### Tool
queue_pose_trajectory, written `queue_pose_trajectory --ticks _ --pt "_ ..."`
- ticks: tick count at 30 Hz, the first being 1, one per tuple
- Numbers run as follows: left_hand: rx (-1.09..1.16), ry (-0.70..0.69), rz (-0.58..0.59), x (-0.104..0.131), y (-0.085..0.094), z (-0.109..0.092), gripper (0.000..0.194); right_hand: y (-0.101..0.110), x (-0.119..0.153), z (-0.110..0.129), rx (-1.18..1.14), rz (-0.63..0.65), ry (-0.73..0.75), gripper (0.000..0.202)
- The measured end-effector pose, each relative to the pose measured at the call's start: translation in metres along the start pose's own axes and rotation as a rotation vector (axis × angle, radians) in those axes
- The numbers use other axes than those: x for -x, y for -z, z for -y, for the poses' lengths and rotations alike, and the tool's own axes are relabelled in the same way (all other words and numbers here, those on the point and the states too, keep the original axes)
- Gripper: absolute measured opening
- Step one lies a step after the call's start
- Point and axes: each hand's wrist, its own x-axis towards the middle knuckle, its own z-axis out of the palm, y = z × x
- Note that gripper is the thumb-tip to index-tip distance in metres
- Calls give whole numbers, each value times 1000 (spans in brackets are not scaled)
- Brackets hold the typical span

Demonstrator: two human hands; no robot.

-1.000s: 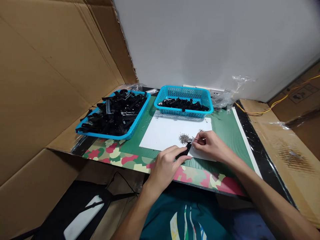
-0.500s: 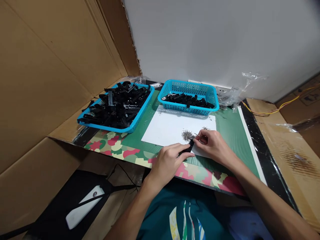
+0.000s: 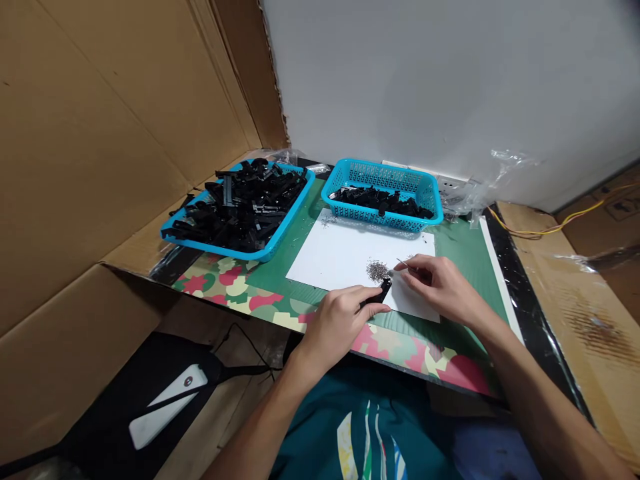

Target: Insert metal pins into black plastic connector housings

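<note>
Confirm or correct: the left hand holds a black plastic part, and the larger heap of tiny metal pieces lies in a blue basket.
Not quite: the head view shows the larger heap on the white sheet, not in a blue basket. The left hand does hold a black plastic part.

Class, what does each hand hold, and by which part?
The left hand holds a black piece by its near end; the right, a thin rod, gripped part hidden.

White paper [image 3: 335, 257], blue baskets [image 3: 361, 211] on green-covered table [image 3: 465, 257]
</note>
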Motion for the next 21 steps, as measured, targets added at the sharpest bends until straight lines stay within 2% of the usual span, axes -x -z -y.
queue_pose_trajectory --ticks 4,6,8,10,12,15,21 --pt "-51 -28 0 1 0 1 23 2 0 -3 -20 -72 167 29" --pt "-73 -34 13 1 0 1 24 1 0 -4 -63 -167 200 23" --pt "-86 -44 23 2 0 2 24 -3 1 -2 -172 -278 143 15" --pt "-86 -47 33 2 0 2 23 -8 1 1 -317 -330 30 14" --pt "-72 -34 44 2 0 3 21 -14 1 4 -431 -334 -59 19" --pt "-50 -11 53 3 0 4 20 -23 -1 7 -516 -318 -98 25" --pt "-22 0 56 2 0 6 18 -29 -2 6 -463 -286 -89 22"
